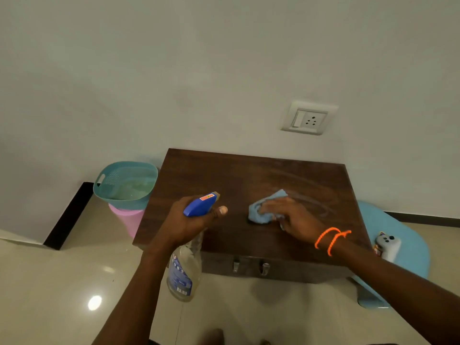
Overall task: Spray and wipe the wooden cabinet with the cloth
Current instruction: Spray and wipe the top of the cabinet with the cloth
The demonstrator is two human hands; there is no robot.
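Observation:
A dark wooden cabinet point(224, 175) stands against the wall, its top facing me. My left hand point(185, 221) grips the neck of a clear spray bottle point(183, 275) with a blue trigger head, held over the cabinet's front left part with the nozzle pointing toward the wall. My right hand point(291, 216) presses a bunched light blue cloth point(261, 210) onto the middle of the cabinet top, fingers curled over it. Faint damp wipe streaks point(313, 197) show to the right of the cloth.
A teal basket point(104, 188) sits on a pink bin point(129, 220) left of the cabinet. A light blue stool point(403, 232) with a small white toy point(388, 244) stands to the right. A wall socket point(308, 119) is above. Two metal handles point(250, 266) are on the cabinet front.

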